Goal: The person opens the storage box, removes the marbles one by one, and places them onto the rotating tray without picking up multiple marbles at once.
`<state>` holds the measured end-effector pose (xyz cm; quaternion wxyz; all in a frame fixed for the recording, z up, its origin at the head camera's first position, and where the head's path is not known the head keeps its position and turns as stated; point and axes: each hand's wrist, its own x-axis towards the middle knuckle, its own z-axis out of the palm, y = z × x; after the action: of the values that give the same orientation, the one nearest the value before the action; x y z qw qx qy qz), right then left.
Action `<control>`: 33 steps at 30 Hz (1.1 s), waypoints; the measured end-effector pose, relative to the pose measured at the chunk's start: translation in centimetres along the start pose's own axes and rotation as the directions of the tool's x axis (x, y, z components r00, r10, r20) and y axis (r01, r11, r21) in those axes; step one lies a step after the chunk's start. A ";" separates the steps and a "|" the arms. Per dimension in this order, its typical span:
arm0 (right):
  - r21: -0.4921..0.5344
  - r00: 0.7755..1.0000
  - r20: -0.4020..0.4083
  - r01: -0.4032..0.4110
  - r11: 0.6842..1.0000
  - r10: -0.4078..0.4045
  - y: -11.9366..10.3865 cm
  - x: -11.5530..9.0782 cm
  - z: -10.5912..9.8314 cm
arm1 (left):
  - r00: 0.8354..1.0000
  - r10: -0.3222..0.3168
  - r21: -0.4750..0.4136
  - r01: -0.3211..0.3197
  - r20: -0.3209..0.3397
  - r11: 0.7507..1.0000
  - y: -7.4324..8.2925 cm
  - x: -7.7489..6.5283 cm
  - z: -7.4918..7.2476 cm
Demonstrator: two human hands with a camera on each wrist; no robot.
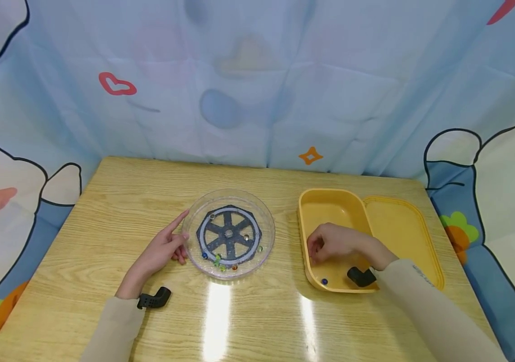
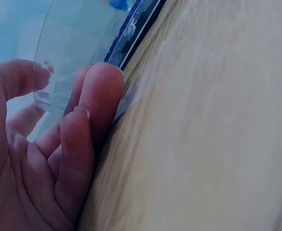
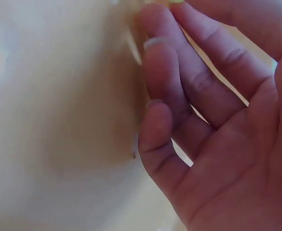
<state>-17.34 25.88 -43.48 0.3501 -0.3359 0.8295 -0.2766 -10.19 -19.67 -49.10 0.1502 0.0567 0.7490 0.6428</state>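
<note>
My left hand (image 1: 162, 251) grips the near-left edge of a clear round dish (image 1: 267, 213). In the left wrist view the thumb shows through the clear wall, other fingers bent against its outside. Several marbles lie in the dish, among them a blue marble (image 1: 205, 255) and an amber marble (image 1: 234, 267). Reaching into a yellow box (image 1: 340, 203), my right hand (image 1: 336, 240) has curled fingers near its left wall. A green marble (image 3: 177, 1), mostly cut off, peeps out between thumb and fingertips in the right wrist view. One dark blue marble (image 1: 324, 281) lies on the box floor.
A dark six-spoked hexagonal piece (image 1: 228, 233) shows through the dish. The yellow lid (image 1: 402, 226) lies flat at the box's right. Both stand on a wooden table (image 1: 139, 191), with a printed curtain (image 1: 257, 100) behind its far edge.
</note>
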 end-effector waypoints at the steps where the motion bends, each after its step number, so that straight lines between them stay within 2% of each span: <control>1: 0.018 1.000 -0.010 0.003 1.000 -0.003 0.0 -0.1 -0.1 | 1.000 0.000 -0.001 0.000 0.000 1.000 0.0 0.0 0.0; 11: 0.146 0.986 -0.166 0.049 0.988 -0.024 -0.3 -1.5 -0.6 | 1.000 0.001 0.014 -0.001 -0.001 1.000 0.2 0.1 0.1; 17: 0.168 0.962 -0.272 0.081 0.982 -0.033 -0.8 -2.1 -0.6 | 1.000 -0.011 0.014 0.011 -0.010 1.000 0.2 0.0 0.1; 20: 0.162 0.942 -0.333 0.091 0.983 -0.032 -1.5 -2.3 -0.6 | 1.000 -0.012 0.015 0.012 -0.012 1.000 0.2 0.0 0.1; 24: 0.114 0.899 -0.437 0.085 0.990 -0.027 -2.9 -2.4 -0.3 | 1.000 -0.011 0.010 0.011 -0.013 1.000 0.2 0.0 0.1; 30: 0.038 0.797 -0.603 0.062 0.997 -0.026 -5.6 -2.0 0.8 | 1.000 -0.012 0.006 0.012 -0.009 1.000 0.2 0.1 0.1; 33: 0.040 0.759 -0.651 0.063 0.997 -0.022 -7.0 -1.2 1.9 | 1.000 -0.013 0.004 0.013 -0.015 1.000 0.3 0.0 0.2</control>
<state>-12.70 22.05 -39.28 0.0446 -0.2276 0.8829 -0.4083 -10.13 -19.45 -48.87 0.1487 0.0475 0.7517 0.6408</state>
